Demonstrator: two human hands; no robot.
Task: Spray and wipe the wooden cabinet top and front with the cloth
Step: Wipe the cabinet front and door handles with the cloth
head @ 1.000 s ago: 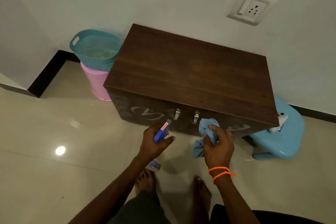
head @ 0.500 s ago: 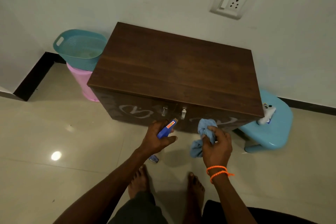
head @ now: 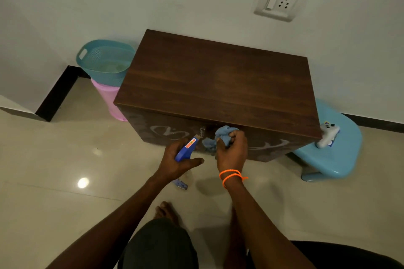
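The cabinet (head: 214,87) stands against the wall, its top bare and its front streaked with pale smears, so I judge the front is the face I am working on. My right hand (head: 231,150) is clamped on the bunched cloth (head: 225,134), pressed to the front just beside the handle (head: 202,131), balled up so it takes pressure. My left hand (head: 177,159) is closed round the spray bottle (head: 187,148), nozzle aimed at the front and held just beside the cloth, ready for another squirt. To the left a basket (head: 105,61) sits on a pink bin (head: 107,98); a blue stool (head: 332,148) stands at the right.
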